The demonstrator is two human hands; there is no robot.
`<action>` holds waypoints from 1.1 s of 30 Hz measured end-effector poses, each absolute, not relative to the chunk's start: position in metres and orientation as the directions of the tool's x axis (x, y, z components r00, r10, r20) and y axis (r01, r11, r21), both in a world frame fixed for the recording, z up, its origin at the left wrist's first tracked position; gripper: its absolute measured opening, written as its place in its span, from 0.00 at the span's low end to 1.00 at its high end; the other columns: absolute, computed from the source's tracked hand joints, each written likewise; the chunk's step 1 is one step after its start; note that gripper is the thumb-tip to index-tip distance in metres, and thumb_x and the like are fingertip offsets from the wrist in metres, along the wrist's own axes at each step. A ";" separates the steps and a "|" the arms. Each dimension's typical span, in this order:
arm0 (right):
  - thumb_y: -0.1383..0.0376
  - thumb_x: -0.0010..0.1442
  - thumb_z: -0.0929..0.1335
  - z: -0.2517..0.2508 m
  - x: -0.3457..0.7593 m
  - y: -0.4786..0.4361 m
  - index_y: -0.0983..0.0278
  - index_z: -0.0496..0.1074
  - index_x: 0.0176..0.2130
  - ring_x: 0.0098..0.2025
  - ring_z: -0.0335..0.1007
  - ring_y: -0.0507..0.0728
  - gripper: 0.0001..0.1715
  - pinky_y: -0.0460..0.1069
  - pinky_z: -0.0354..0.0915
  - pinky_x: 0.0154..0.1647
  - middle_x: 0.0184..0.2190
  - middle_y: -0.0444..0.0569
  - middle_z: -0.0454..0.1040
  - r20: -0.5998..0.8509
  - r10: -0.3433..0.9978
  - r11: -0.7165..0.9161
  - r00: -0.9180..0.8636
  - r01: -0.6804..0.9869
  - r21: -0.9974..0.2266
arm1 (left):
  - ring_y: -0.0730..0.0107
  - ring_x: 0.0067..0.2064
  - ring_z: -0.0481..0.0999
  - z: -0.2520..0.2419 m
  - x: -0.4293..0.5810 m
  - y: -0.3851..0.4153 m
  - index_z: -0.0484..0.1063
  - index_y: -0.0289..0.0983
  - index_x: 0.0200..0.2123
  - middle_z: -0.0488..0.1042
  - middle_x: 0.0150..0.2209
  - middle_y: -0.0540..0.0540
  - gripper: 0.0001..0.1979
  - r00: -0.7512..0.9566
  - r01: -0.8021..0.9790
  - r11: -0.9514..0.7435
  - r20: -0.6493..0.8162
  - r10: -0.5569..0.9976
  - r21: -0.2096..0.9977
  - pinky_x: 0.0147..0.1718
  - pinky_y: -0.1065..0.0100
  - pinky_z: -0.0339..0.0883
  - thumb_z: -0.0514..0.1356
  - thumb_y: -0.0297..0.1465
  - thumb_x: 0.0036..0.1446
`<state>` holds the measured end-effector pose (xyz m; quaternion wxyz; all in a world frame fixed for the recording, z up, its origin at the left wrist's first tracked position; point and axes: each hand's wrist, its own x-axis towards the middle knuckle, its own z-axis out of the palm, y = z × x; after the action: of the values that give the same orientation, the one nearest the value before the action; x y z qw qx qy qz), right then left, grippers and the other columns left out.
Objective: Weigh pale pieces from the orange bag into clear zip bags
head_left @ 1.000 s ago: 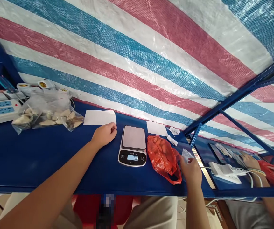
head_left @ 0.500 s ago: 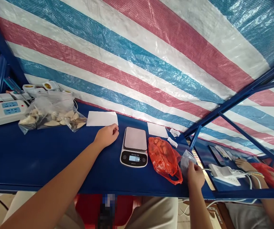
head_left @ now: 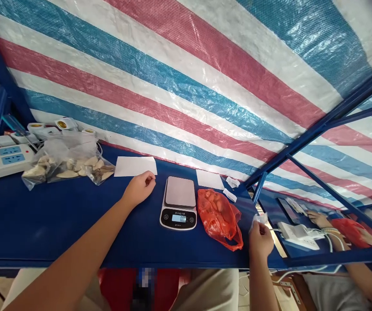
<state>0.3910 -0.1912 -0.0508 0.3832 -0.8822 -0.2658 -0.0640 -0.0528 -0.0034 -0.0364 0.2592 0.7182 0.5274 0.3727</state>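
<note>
Two hands in view | right hand (head_left: 261, 241) still pinches small clear bag (head_left: 259, 218), now bunched tighter, at table (head_left: 43, 224) front-right edge beside red bag (head_left: 220, 216) | left hand (head_left: 138, 190) stays loosely curled beside scale (head_left: 179, 203) | open table surface to its left.

This is a makeshift weighing and packing station in a small workshop. A striped plastic tarp (head_left: 186, 86) in red, white and blue forms the far wall, stretched behind a blue metal frame (head_left: 318, 125). On the blue worktop (head_left: 43, 216) stand a small digital scale (head_left: 179, 203), paper slips (head_left: 135, 166), a clear bag of pale pieces (head_left: 65, 164) and an orange bag (head_left: 220, 216). A power strip (head_left: 1, 160) lies far left. To the right, another person's hand (head_left: 317, 218) works at a neighbouring bay.
</note>
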 end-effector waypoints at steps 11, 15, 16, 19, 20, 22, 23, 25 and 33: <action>0.42 0.58 0.66 -0.056 0.389 -0.193 0.66 0.77 0.39 0.38 0.79 0.66 0.31 0.54 0.72 0.39 0.35 0.59 0.82 0.327 0.414 -0.431 0.850 0.499 -0.752 | 0.68 0.30 0.72 -0.036 -0.054 -0.006 0.71 0.41 0.36 0.74 0.30 0.50 0.08 0.077 0.453 -0.289 0.286 0.955 0.843 0.34 0.67 0.67 0.55 0.36 0.56; 0.45 0.63 0.63 -0.043 0.379 -0.196 0.68 0.75 0.42 0.39 0.78 0.67 0.30 0.56 0.72 0.40 0.37 0.64 0.80 0.397 0.327 -0.434 0.858 0.509 -0.743 | 0.69 0.30 0.71 -0.036 -0.055 -0.008 0.71 0.40 0.36 0.74 0.30 0.50 0.08 0.082 0.432 -0.302 0.297 0.951 0.850 0.33 0.67 0.67 0.56 0.36 0.56; 0.46 0.64 0.62 -0.038 0.374 -0.198 0.68 0.74 0.44 0.40 0.78 0.68 0.30 0.57 0.72 0.42 0.40 0.65 0.80 0.419 0.306 -0.434 0.855 0.517 -0.738 | 0.69 0.30 0.71 -0.036 -0.056 -0.009 0.71 0.40 0.36 0.74 0.30 0.50 0.08 0.072 0.422 -0.302 0.300 0.951 0.855 0.33 0.67 0.67 0.55 0.36 0.56; 0.49 0.67 0.64 -0.021 0.345 -0.212 0.65 0.73 0.43 0.44 0.76 0.68 0.23 0.60 0.70 0.50 0.42 0.63 0.78 0.602 0.327 -0.381 0.729 0.684 -0.622 | 0.70 0.29 0.70 -0.032 -0.054 -0.019 0.70 0.40 0.37 0.73 0.29 0.50 0.09 0.065 0.359 -0.327 0.326 0.943 0.874 0.32 0.67 0.66 0.56 0.38 0.58; 0.51 0.67 0.66 -0.016 0.331 -0.218 0.64 0.73 0.41 0.46 0.76 0.68 0.19 0.61 0.70 0.52 0.41 0.62 0.78 0.704 0.365 -0.322 0.609 0.792 -0.518 | 0.70 0.28 0.69 -0.029 -0.051 -0.026 0.70 0.40 0.36 0.72 0.28 0.50 0.10 0.077 0.320 -0.343 0.336 0.939 0.883 0.31 0.67 0.65 0.56 0.39 0.58; 0.58 0.67 0.69 -0.009 0.298 -0.230 0.62 0.72 0.40 0.48 0.76 0.68 0.10 0.61 0.71 0.51 0.40 0.59 0.77 0.850 0.439 -0.134 0.291 0.957 -0.258 | 0.71 0.28 0.69 -0.016 -0.040 -0.046 0.69 0.39 0.33 0.72 0.27 0.49 0.13 0.153 0.204 -0.356 0.329 0.932 0.912 0.29 0.67 0.65 0.58 0.43 0.60; 0.62 0.67 0.70 -0.008 0.281 -0.235 0.62 0.72 0.42 0.49 0.76 0.67 0.06 0.60 0.71 0.50 0.42 0.59 0.77 0.865 0.481 -0.031 0.142 0.989 -0.145 | 0.70 0.28 0.70 -0.008 -0.032 -0.058 0.70 0.38 0.33 0.73 0.27 0.48 0.15 0.249 0.109 -0.320 0.286 0.925 0.941 0.28 0.67 0.65 0.58 0.44 0.61; 0.69 0.65 0.71 -0.006 0.249 -0.242 0.61 0.72 0.45 0.52 0.75 0.66 0.07 0.59 0.72 0.50 0.48 0.58 0.75 0.836 0.543 0.169 -0.076 0.985 -0.021 | 0.67 0.30 0.75 0.012 -0.009 -0.083 0.74 0.37 0.41 0.78 0.32 0.43 0.21 0.636 -0.051 -0.125 0.129 0.761 0.991 0.28 0.67 0.69 0.55 0.49 0.64; 0.67 0.65 0.70 -0.006 0.235 -0.268 0.60 0.75 0.47 0.61 0.71 0.70 0.10 0.65 0.72 0.54 0.53 0.55 0.78 0.669 0.715 0.358 -0.204 0.928 -0.099 | 0.59 0.39 0.81 0.016 0.093 -0.116 0.77 0.38 0.39 0.79 0.37 0.41 0.24 0.960 -0.010 0.200 -0.047 0.276 0.980 0.40 0.59 0.77 0.59 0.54 0.62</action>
<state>0.2351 -0.2685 -0.0058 0.3231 -0.5419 -0.7580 -0.1655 0.0933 -0.1158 0.0163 0.7673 0.6255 0.1065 0.0930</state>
